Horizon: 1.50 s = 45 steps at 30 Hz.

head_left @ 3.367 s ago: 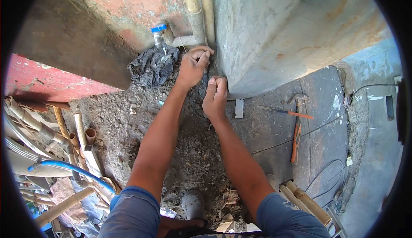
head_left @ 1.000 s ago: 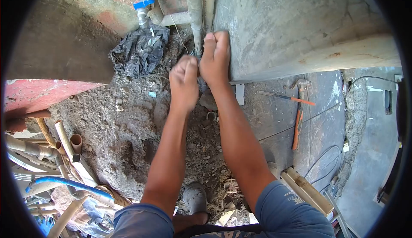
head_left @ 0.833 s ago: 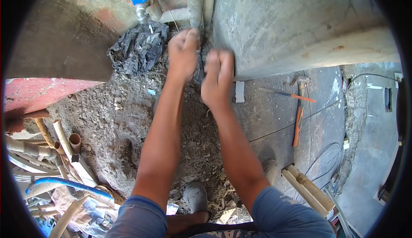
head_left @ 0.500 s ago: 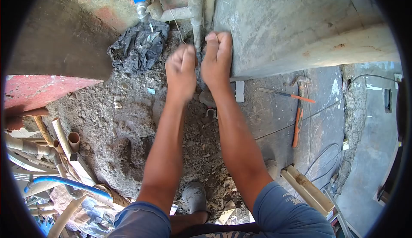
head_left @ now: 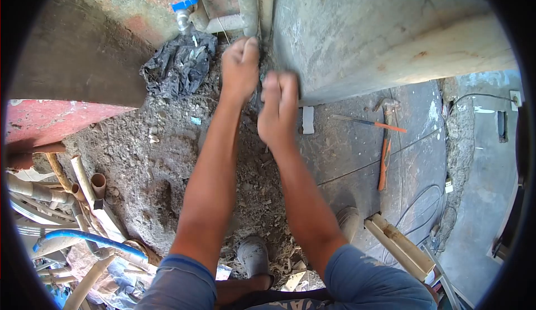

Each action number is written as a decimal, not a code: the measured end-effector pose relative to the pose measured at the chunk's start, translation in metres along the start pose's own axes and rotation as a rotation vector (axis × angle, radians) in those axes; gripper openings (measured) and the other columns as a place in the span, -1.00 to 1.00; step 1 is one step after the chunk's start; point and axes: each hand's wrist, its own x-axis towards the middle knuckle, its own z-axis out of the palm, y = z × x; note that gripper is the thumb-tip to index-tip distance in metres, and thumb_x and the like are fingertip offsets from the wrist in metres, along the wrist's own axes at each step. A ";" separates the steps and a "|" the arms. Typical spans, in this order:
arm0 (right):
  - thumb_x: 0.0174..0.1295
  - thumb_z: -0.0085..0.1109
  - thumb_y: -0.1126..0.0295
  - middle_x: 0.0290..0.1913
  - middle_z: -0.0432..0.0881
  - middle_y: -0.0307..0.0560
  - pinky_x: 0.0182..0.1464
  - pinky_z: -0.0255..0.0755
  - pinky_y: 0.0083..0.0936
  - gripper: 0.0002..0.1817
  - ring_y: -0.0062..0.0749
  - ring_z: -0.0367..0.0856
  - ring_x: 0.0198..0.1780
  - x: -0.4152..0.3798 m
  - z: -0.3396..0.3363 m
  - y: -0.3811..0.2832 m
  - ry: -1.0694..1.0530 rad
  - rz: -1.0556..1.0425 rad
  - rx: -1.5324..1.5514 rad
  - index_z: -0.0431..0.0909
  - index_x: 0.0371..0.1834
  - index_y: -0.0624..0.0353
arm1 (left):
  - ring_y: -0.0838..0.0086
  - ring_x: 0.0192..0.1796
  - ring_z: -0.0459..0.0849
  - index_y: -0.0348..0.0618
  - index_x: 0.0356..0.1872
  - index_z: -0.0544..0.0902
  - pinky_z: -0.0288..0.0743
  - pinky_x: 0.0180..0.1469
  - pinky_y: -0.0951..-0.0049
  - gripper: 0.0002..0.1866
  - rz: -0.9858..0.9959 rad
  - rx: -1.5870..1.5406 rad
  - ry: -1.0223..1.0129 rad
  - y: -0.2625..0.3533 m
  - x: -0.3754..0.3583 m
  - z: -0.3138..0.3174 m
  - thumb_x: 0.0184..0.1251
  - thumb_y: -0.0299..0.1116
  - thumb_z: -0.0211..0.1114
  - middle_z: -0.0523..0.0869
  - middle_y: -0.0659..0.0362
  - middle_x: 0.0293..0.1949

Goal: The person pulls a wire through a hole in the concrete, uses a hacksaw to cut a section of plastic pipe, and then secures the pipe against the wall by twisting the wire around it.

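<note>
My left hand point(head_left: 240, 67) is closed in a fist just below the grey pipe point(head_left: 245, 3). A thin, light strand point(head_left: 223, 29), string or wire, sticks up from beside its fingers. Lower and to the right, my right hand point(head_left: 278, 106) is also closed, near the corner of the grey concrete block point(head_left: 357, 31); what its fingers grip is hidden. Both hands are slightly blurred. Left of them, a crumpled black plastic bag point(head_left: 181, 67) lies on the dirt under a tap with a blue handle point(head_left: 184, 3).
A hammer point(head_left: 385, 148) and a hacksaw blade with an orange grip point(head_left: 371, 123) lie on the dark floor slab at right. Pipes point(head_left: 97, 184) and scrap are heaped at lower left. A wooden piece point(head_left: 399, 246) and a cable point(head_left: 421, 209) lie at lower right.
My left hand has moved up and away from me, while my right hand has come down towards me. Both stay closed.
</note>
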 end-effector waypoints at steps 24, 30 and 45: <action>0.46 -0.13 0.36 -0.38 0.41 -0.14 -0.26 0.36 -0.49 -0.79 -0.50 0.38 -0.38 0.024 0.014 0.014 0.015 0.019 0.025 0.31 -0.31 0.26 | 0.73 -0.52 0.24 -0.16 -0.51 0.48 0.15 -0.49 0.59 -0.72 0.073 0.077 0.042 0.001 -0.037 -0.013 0.47 -0.35 0.03 0.40 0.39 -0.58; 0.42 -0.14 0.41 -0.34 0.45 0.11 -0.18 0.36 -0.22 -0.84 -0.03 0.42 -0.33 -0.005 0.006 -0.007 0.014 0.039 0.117 0.31 -0.25 0.29 | 0.72 -0.51 0.26 -0.19 -0.58 0.46 0.17 -0.50 0.57 -0.67 0.150 0.150 0.015 -0.002 -0.003 -0.002 0.47 -0.37 0.05 0.40 0.40 -0.59; 0.43 -0.13 0.39 -0.39 0.38 0.16 -0.18 0.32 -0.21 -0.81 0.02 0.41 -0.31 0.034 0.015 -0.001 0.003 0.005 -0.002 0.29 -0.31 0.29 | 0.70 -0.49 0.27 -0.21 -0.52 0.48 0.19 -0.44 0.56 -0.72 0.069 0.039 0.085 -0.009 -0.042 -0.003 0.45 -0.37 0.07 0.40 0.37 -0.56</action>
